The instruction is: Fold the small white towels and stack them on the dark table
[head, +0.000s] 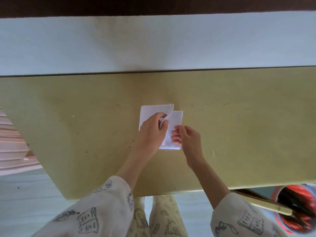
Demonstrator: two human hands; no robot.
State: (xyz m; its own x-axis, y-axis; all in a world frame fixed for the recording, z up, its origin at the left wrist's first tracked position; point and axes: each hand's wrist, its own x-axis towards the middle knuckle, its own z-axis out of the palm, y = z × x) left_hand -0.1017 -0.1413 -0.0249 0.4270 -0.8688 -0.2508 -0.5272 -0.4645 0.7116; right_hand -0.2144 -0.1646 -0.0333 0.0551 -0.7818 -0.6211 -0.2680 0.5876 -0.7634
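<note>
A small white towel [150,111] lies near the middle of the olive-yellow table [239,134]. Its left part lies flat while its right edge curls up over a narrower white strip [176,119] that runs toward me. My left hand [153,132] pinches the raised edge between thumb and fingers. My right hand [185,136] pinches the right side of the narrower strip, fingertips on top of the cloth. Whether this is one towel or two, I cannot tell.
A white wall [153,43] rises behind the table's far edge. A red round bin [294,207] stands on the floor at lower right, under the table's near edge. Pink stepped shapes [12,144] show at the left. My patterned sleeves and legs fill the bottom.
</note>
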